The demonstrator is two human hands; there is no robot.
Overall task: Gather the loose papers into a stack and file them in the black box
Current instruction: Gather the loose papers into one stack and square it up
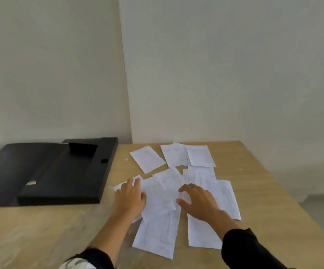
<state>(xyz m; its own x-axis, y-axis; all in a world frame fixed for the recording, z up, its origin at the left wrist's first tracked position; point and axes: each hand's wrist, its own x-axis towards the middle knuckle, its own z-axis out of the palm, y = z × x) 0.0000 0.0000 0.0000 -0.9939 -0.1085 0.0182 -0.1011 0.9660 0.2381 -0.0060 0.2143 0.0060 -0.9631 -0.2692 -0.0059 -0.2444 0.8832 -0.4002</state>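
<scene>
Several loose white papers (158, 197) lie scattered and partly overlapping on the wooden table (40, 230), right of centre. My left hand (131, 197) rests flat on the left sheets, fingers spread. My right hand (198, 200) lies on the sheets to the right, fingers spread and slightly curled. Neither hand holds anything. Three more sheets (147, 159) lie farther back, apart from my hands. The black box (64, 175) lies open on the table's left side, its flap folded out to the left.
Pale walls rise directly behind the table, meeting in a corner above the box. The table's right edge (285, 191) runs diagonally, with grey floor beyond it. Bare wood lies in front of the box at the lower left.
</scene>
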